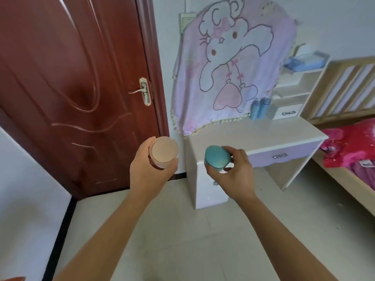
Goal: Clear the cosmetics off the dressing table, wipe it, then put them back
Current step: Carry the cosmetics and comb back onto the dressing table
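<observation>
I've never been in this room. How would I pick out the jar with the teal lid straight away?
Find the white dressing table under the cartoon-printed pink cloth; two hands are held out in front of it. The right hand holds the teal-lidded jar, tilted towards the camera. The left hand holds a pink-lidded jar, so colour settles it.

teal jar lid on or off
Lid on: the teal jar, held in the right hand, shows a closed teal cap on top.
</observation>
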### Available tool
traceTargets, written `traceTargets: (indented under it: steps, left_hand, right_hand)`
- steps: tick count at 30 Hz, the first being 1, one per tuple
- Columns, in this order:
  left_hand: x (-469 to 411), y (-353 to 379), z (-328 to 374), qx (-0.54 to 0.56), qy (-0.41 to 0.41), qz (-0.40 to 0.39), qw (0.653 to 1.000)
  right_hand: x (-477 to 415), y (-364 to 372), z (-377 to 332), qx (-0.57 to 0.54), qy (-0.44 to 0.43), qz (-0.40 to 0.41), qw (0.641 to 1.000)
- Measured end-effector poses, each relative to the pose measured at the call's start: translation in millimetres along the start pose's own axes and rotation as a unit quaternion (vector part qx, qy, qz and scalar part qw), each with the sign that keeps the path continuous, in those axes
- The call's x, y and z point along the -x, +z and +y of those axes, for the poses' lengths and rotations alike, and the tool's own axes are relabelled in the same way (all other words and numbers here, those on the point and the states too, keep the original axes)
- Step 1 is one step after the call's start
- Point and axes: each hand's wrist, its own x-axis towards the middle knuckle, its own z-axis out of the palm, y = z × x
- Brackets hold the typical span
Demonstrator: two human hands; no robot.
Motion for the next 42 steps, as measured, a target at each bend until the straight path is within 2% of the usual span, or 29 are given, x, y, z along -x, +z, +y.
traceTargets:
  steps: [3, 8, 16, 22, 25, 29, 34, 42]
  left_hand:
    - [-23.8, 68.3, 17.1, 0.03, 0.016, -0.033, 0.999]
    - [-66.3, 172.5, 16.3, 0.064, -0.009, -0.078, 0.995]
    - [-198.9, 355.9, 32.3, 0.111, 0.021, -0.123, 0.986]
    - [-275.1, 460.1, 47.8, 0.077, 0.057, -0.173, 0.98]
    - [-289.3, 511.7, 31.5, 0.061, 0.033, -0.208, 0.976]
    - [-290.6, 578.4, -9.4, 0.01, -0.046, -0.238, 0.97]
    - [-288.4, 637.4, -53.1, -0.061, -0.153, -0.27, 0.949]
    - [-325.7, 708.3, -79.5, -0.105, -0.303, -0.191, 0.928]
  right_hand:
    - [-35.9, -33.0, 41.4, 0.013, 0.015, 0.027, 0.999]
    - [-92.6, -62.4, 106.3, 0.053, 0.038, 0.058, 0.996]
    - [-247.7, -109.5, 205.1, 0.109, 0.097, 0.091, 0.985]
    - [-339.7, -135.2, 266.2, 0.105, 0.162, 0.149, 0.97]
    - [-368.6, -136.4, 310.3, 0.104, 0.197, 0.146, 0.964]
    - [-402.9, -122.3, 388.6, 0.105, 0.266, 0.088, 0.954]
    - [-452.1, -84.5, 485.3, 0.117, 0.309, -0.05, 0.942]
    - [-549.1, -34.2, 575.0, 0.135, 0.271, -0.248, 0.92]
